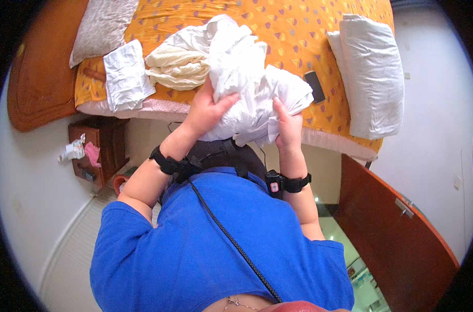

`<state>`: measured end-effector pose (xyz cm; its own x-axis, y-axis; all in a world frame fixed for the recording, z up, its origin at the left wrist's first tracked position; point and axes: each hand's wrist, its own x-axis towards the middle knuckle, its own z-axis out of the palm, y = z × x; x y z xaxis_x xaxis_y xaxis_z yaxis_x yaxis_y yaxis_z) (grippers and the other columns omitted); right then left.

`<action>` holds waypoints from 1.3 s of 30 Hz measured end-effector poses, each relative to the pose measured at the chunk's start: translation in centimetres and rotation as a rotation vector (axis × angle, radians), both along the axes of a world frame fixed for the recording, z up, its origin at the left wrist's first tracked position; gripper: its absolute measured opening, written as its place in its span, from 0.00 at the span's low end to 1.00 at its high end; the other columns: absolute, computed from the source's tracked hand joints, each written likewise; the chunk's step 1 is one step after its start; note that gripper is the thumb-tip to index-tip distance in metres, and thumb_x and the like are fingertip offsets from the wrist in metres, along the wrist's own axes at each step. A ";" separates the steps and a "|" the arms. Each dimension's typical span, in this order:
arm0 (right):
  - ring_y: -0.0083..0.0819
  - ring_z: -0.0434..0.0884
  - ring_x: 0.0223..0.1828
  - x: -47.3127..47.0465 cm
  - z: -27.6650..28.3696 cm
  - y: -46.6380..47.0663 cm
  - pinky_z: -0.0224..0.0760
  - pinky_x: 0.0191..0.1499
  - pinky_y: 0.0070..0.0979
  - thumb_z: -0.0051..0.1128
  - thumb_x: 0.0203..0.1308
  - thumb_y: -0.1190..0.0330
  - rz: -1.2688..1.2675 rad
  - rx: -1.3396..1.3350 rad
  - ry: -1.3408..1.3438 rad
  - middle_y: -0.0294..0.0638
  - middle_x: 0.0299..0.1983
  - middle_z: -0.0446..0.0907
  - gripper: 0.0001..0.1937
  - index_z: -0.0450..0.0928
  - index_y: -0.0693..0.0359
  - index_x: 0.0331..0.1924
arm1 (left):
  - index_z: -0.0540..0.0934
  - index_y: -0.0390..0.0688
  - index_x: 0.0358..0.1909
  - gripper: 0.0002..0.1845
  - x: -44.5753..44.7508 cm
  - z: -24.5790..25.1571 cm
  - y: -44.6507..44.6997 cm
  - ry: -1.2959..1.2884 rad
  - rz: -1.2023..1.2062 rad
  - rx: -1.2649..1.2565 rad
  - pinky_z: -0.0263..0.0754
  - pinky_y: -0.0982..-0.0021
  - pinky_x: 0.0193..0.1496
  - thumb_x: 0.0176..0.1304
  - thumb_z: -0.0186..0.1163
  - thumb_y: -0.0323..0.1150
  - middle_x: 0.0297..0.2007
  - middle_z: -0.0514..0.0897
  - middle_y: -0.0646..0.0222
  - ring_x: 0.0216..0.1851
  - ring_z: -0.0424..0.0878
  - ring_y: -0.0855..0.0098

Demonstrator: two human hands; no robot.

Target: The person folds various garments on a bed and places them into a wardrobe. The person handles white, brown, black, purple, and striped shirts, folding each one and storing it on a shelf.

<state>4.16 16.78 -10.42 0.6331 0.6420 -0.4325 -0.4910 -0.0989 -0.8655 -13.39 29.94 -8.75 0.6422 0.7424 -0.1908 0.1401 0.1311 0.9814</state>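
Note:
Between my two hands a bunched white cloth hangs over the near edge of the bed. My left hand grips its left side, thumb on top and the other fingers hidden. On its right side my right hand holds the fabric, thumb up, the remaining fingers partly hidden. Beyond and to the left lies a crumpled cream cloth, touching the white fabric. A folded white cloth lies flat farther left on the bed. To the right of the held cloth is a dark smartphone.
An orange patterned bedsheet covers the bed. A rolled white quilt or pillow lies at the right, a light pillow at the upper left by the brown headboard. A wooden nightstand stands lower left, a reddish-brown wooden panel lower right.

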 end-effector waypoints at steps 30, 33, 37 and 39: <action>0.35 0.85 0.52 -20.8 -1.9 17.9 0.79 0.56 0.33 0.60 0.70 0.65 0.552 -0.094 0.397 0.45 0.55 0.83 0.23 0.73 0.70 0.63 | 0.72 0.47 0.69 0.31 -27.8 -8.6 15.0 -0.057 0.065 -0.614 0.67 0.71 0.60 0.75 0.55 0.56 0.58 0.79 0.74 0.58 0.74 0.76; 0.32 0.85 0.50 -28.0 -4.9 27.8 0.79 0.55 0.30 0.62 0.68 0.66 0.708 0.019 0.423 0.42 0.52 0.84 0.22 0.75 0.69 0.62 | 0.68 0.50 0.72 0.33 -34.7 -9.8 21.3 -0.069 0.257 -0.646 0.69 0.68 0.61 0.75 0.51 0.60 0.60 0.78 0.72 0.59 0.75 0.74; 0.29 0.83 0.52 -35.2 -14.2 39.1 0.78 0.55 0.29 0.64 0.68 0.66 0.820 0.074 0.444 0.41 0.54 0.82 0.24 0.72 0.67 0.64 | 0.51 0.48 0.80 0.50 -39.9 -14.8 27.8 0.071 0.401 -0.361 0.62 0.60 0.73 0.67 0.59 0.64 0.72 0.66 0.57 0.72 0.66 0.60; 0.34 0.82 0.55 -38.4 -20.2 42.9 0.76 0.58 0.32 0.71 0.61 0.64 0.693 -0.183 -0.019 0.49 0.56 0.81 0.40 0.60 0.69 0.72 | 0.47 0.47 0.81 0.56 -40.9 -19.6 30.8 0.352 0.375 -0.147 0.58 0.56 0.75 0.63 0.63 0.65 0.74 0.62 0.50 0.75 0.62 0.54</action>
